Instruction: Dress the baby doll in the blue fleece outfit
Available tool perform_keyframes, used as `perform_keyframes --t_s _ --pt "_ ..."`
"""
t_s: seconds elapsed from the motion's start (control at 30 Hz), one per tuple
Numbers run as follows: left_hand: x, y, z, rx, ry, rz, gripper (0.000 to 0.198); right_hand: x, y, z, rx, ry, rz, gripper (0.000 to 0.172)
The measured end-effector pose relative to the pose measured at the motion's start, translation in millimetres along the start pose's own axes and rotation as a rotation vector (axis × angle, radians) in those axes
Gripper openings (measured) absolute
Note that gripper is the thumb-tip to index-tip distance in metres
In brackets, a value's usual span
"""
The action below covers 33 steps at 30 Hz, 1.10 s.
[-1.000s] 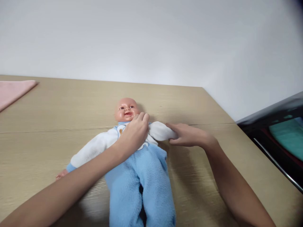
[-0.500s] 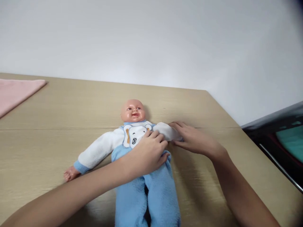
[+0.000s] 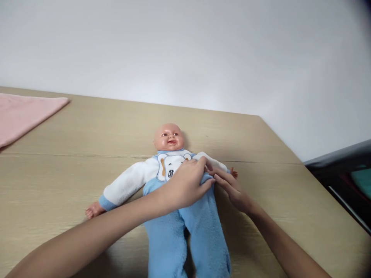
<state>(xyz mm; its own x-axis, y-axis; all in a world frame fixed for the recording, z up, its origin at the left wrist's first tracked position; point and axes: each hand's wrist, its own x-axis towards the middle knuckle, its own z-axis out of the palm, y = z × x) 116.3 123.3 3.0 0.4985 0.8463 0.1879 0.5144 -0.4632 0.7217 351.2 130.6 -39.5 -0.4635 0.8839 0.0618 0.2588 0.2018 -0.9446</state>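
A baby doll (image 3: 169, 139) lies on its back, its arms spread to the sides. It wears a white top (image 3: 127, 181) with a bear face on the chest and fluffy blue trousers (image 3: 168, 239). Across the doll's belly reaches my left hand (image 3: 187, 183), its bent fingers and thumb closed on the clothing at the waist on the right-hand side. Fingertips of my right hand (image 3: 232, 189) meet it there, pinched at the trousers' waist edge, just below the doll's outstretched arm. The fingers partly hide the cloth between them.
The doll rests on a light wooden table (image 3: 87, 127) with a seam across it. A folded pink cloth (image 3: 26, 116) lies at the far left. Behind stands a white wall (image 3: 174, 50). Beyond the right edge is a dark object (image 3: 342, 181) with a teal part.
My right hand has moved from the doll's sleeve down and left to the waist, uncovering the doll's hand. My left hand stays at the waist. The view has shifted slightly.
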Motion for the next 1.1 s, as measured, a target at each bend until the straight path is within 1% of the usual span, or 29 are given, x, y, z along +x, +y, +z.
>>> perform_keyframes --t_s 0.07,0.17,0.23,0.27,0.3,0.37,0.4,0.43,0.47,0.53,0.57,0.67,0.73,0.83,0.93,1.03,1.1 --pt "-0.6 -0.8 -2.7 -0.087 0.017 0.023 0.020 0.0 4.1 0.5 0.133 -0.018 0.101 0.037" --pt "-8.1 2.2 -12.8 -0.093 0.045 0.060 0.021 1.0 7.5 3.6 0.307 -0.142 0.198 0.036" --pt "-22.1 3.0 -22.4 -0.039 0.105 0.108 0.018 1.2 7.0 9.6 0.432 -0.180 0.255 0.041" --pt "-32.3 1.5 -27.6 -0.008 0.154 0.141 0.016 1.0 5.6 13.8 0.503 -0.187 0.292 0.045" --pt "-44.4 -1.7 -32.6 0.021 0.201 0.167 0.014 0.7 3.6 18.5 0.583 -0.179 0.329 0.047" --pt "-72.3 -13.4 -42.1 0.111 0.313 0.167 0.014 -0.1 -1.7 28.3 0.747 -0.132 0.379 0.041" --pt "-86.9 -21.3 -46.5 0.159 0.365 0.138 0.013 -0.5 -4.4 32.9 0.813 -0.091 0.384 0.037" --pt "-101.0 -29.7 -50.4 0.201 0.383 0.092 0.013 -0.9 -7.0 37.1 0.853 -0.042 0.378 0.034" --pt "-113.9 -37.9 -54.0 0.222 0.373 0.010 0.013 -1.3 -9.2 40.7 0.866 0.013 0.365 0.033" --pt "-134.8 -50.7 -59.6 0.267 0.321 -0.154 0.016 -1.8 -11.9 46.2 0.842 0.110 0.349 0.036" --pt "-142.3 -54.4 -61.3 0.278 0.278 -0.206 0.021 -2.0 -12.5 48.1 0.820 0.157 0.351 0.038" --pt "-154.2 -55.1 -62.4 0.250 0.147 -0.263 0.032 -1.2 -10.9 51.3 0.764 0.271 0.375 0.046" --pt "-156.0 -51.2 -61.1 0.187 0.102 -0.313 0.036 0.4 -7.7 52.3 0.710 0.295 0.388 0.051" --pt "-155.3 -47.8 -60.2 0.078 0.077 -0.408 0.040 2.0 -1.4 54.0 0.566 0.261 0.330 0.055" --pt "-154.5 -49.5 -62.1 -0.001 0.039 -0.441 0.042 -0.4 5.0 58.1 0.298 0.273 0.181 0.045" --pt "-154.6 -52.4 -64.2 0.020 0.046 -0.438 0.042 -4.6 9.3 63.1 0.015 0.380 0.000 0.029" --pt "-154.6 -53.2 -64.7 0.060 0.062 -0.421 0.040 -6.1 10.3 65.2 -0.048 0.451 -0.085 0.021"
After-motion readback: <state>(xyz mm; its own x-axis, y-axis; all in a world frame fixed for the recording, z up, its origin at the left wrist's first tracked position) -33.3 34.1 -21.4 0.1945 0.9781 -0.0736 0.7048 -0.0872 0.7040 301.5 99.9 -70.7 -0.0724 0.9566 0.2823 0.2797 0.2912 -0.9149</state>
